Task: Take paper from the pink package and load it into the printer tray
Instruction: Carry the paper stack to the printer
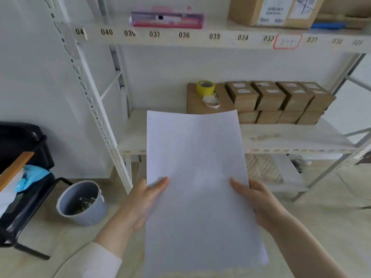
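Paper stack (197, 177) gripped by our left hand (140, 201) and right hand (261, 203), thumbs on top; pink package (167, 18) on upper shelf (200, 38)

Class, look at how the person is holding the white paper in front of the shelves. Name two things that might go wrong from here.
1. The paper is pinched only at its side edges by the left hand and right hand, so the unsupported far end may sag or sheets may slip out.
2. The open bin stands on the floor nearby; dropped sheets might land in it.

Soft, even, bright light with faint shadows; overall slightly blurred, with wide-angle bending of straight lines toward the edges.
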Demonstrator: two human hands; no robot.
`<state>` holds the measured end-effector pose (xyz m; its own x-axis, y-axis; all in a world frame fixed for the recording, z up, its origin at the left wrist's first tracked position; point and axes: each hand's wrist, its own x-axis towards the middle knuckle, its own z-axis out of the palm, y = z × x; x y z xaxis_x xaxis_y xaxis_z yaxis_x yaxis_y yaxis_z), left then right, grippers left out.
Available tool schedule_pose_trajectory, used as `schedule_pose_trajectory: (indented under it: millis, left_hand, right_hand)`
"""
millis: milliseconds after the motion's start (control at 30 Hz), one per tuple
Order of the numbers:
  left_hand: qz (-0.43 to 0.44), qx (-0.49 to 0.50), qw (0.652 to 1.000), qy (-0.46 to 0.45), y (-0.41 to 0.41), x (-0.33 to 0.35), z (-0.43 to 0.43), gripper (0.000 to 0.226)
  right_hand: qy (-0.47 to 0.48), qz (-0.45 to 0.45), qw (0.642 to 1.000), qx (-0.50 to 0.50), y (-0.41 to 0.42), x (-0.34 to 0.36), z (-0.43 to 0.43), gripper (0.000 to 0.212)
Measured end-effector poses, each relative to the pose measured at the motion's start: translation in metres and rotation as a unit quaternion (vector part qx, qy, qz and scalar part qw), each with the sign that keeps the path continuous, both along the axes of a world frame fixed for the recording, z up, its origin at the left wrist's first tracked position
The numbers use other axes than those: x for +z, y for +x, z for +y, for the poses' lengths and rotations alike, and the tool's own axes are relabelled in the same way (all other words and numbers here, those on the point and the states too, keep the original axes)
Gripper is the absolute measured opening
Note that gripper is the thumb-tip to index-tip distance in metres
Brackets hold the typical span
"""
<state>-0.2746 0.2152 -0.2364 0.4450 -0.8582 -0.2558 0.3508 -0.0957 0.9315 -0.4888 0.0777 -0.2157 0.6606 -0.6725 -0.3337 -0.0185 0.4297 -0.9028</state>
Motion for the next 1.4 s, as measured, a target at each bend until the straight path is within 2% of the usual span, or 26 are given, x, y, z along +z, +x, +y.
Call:
schedule_pose_trajectory:
  millis: [133,167,367,467,600,800,967,1167,1400]
  left_hand:
    - [0.003,-0.014,1.0,0.024,-0.042,-0.021,0.012,0.02]
    - [0.006,-0.021,0.999,0.035,-0.051,-0.028,0.017,0.014]
    - [0.006,-0.01,0.997,0.073,-0.088,-0.068,0.038,0.013]
    - [-0.006,-0.015,0.996,0.09,-0.093,-0.085,0.045,0.021]
    - [0.01,-0.022,0.993,0.112,-0.1,-0.101,0.053,0.016]
    - [0.045,-0.128,0.98,0.145,-0.13,-0.122,0.038,0.015]
    - [0.051,-0.247,0.952,0.175,-0.197,-0.133,0.002,0.02]
    - [0.013,-0.377,0.911,0.167,-0.311,-0.126,-0.077,0.026]
    - [-0.017,-0.497,0.853,0.16,-0.475,-0.125,-0.145,0.012]
  right_hand:
    - [0.011,0.004,1.0,-0.026,-0.04,-0.027,0.014,0.036]
    - [0.015,0.007,0.999,-0.033,-0.049,-0.034,0.018,0.036]
    - [0.034,0.054,0.997,-0.05,-0.086,-0.065,0.039,0.033]
    - [0.057,0.07,0.995,-0.045,-0.096,-0.08,0.051,0.035]
    - [0.076,0.107,0.991,-0.038,-0.113,-0.105,0.076,0.026]
    - [0.066,0.157,0.971,-0.169,-0.157,-0.136,0.106,0.022]
    - [0.085,0.145,0.939,-0.301,-0.233,-0.15,0.118,0.014]
    - [0.114,0.081,0.884,-0.446,-0.338,-0.149,0.122,0.015]
    - [0.104,0.041,0.814,-0.57,-0.47,-0.148,0.124,0.017]
